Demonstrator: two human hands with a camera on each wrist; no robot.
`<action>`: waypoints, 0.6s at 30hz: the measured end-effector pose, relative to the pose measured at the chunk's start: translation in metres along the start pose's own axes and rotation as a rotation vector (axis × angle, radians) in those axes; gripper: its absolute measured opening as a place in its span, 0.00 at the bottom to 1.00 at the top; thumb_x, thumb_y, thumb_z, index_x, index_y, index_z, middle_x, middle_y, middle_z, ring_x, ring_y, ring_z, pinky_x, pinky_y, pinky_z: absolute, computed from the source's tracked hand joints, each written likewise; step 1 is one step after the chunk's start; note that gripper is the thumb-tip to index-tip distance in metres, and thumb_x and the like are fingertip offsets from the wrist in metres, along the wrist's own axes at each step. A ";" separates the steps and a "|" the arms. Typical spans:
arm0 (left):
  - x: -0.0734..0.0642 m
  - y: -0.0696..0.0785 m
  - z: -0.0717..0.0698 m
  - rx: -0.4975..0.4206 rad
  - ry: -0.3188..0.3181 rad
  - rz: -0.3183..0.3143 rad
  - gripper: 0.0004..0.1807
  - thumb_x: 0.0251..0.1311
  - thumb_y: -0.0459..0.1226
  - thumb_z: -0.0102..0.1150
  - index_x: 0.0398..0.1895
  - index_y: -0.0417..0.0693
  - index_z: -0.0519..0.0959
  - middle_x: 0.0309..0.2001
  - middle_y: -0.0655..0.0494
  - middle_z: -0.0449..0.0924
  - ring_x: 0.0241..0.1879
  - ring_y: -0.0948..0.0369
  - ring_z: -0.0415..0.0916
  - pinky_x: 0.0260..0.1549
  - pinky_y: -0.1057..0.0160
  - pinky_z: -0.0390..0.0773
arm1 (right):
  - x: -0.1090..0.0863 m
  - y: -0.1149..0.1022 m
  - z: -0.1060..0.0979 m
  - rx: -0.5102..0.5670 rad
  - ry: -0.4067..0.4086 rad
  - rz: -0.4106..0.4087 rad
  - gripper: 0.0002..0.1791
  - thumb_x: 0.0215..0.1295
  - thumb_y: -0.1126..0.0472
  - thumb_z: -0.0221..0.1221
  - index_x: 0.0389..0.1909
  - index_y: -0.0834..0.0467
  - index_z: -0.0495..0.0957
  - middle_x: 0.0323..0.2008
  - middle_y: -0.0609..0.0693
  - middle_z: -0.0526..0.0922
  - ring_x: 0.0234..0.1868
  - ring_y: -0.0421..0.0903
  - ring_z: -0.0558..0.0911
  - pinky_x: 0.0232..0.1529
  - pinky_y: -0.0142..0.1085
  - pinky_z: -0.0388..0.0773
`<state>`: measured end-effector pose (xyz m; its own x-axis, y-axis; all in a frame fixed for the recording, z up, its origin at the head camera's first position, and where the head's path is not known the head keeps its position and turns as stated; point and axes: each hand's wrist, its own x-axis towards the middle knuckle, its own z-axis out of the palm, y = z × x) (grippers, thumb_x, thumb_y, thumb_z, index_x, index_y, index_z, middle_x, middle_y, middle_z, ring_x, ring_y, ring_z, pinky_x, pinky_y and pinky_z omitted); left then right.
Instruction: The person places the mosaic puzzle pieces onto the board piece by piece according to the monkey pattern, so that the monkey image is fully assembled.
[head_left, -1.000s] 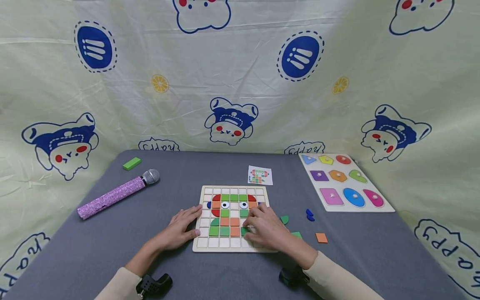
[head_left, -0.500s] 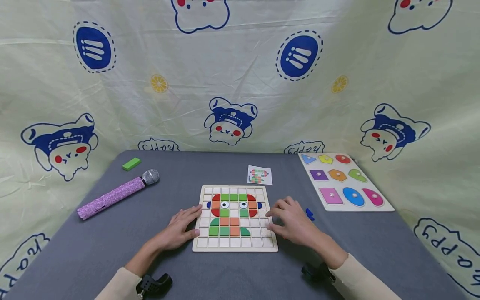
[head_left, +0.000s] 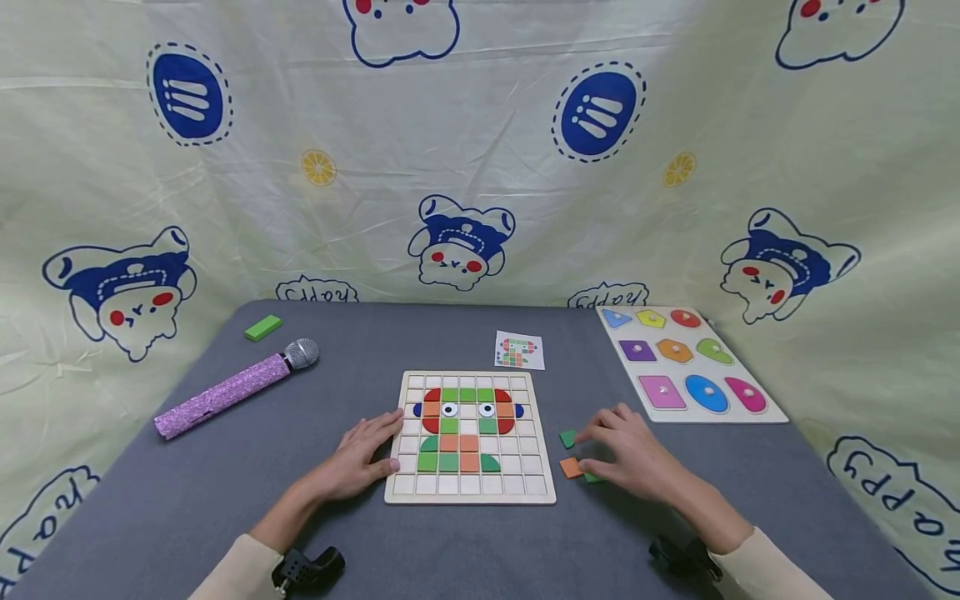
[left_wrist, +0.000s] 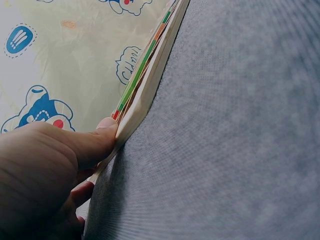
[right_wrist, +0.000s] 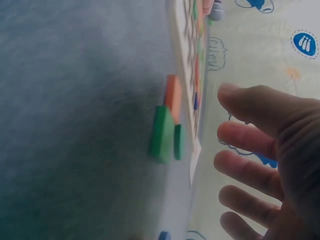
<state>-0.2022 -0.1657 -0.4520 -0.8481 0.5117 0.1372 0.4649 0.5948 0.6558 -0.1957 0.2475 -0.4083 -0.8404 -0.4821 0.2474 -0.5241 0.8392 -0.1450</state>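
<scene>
A square pale grid board point(head_left: 525, 486) bears red, green, orange and blue tiles and two eye tiles. My left hand point(head_left: 360, 454) rests along its left side, fingers extended. In the left wrist view the thumb point(left_wrist: 97, 142) presses the board's edge. Right of the board, my right hand point(head_left: 630, 454) hovers by the loose tiles, fingers relaxed and slightly bent. An orange square tile point(head_left: 571, 467) lies near the board's edge. A green tile point(head_left: 567, 438) sits behind it, and another green tile point(right_wrist: 161, 134) is partly hidden by the hand in the head view. The right wrist view shows the fingers spread and holding nothing.
A small picture card point(head_left: 519, 350) lies behind the board. At the back right stands a white shape puzzle point(head_left: 630, 392) with knobbed pieces. A glittery purple microphone point(head_left: 225, 396) and a green block point(head_left: 263, 327) lie at the left. A printed cloth hangs behind the table.
My right hand has moved off the board's lower right to the loose tiles beside it. An orange tile now shows near the board's edge, and the blue pieces are hidden. My left hand stays put.
</scene>
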 end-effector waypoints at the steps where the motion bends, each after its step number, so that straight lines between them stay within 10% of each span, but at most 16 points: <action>1: 0.000 0.000 0.000 0.000 -0.001 -0.001 0.33 0.64 0.38 0.54 0.69 0.34 0.59 0.72 0.40 0.53 0.71 0.37 0.46 0.66 0.33 0.40 | -0.001 0.001 0.000 0.002 -0.008 -0.002 0.14 0.48 0.50 0.70 0.37 0.49 0.84 0.35 0.40 0.75 0.39 0.39 0.65 0.39 0.36 0.64; 18: 0.000 0.000 -0.001 0.003 -0.006 -0.009 0.33 0.64 0.39 0.54 0.70 0.35 0.58 0.73 0.40 0.53 0.71 0.37 0.46 0.66 0.34 0.40 | -0.002 0.007 0.013 0.017 -0.130 -0.009 0.16 0.50 0.47 0.69 0.40 0.46 0.84 0.35 0.39 0.75 0.40 0.39 0.63 0.39 0.35 0.59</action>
<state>-0.2022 -0.1664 -0.4514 -0.8509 0.5098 0.1265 0.4576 0.6013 0.6550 -0.1993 0.2508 -0.4223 -0.8459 -0.5190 0.1231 -0.5331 0.8309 -0.1593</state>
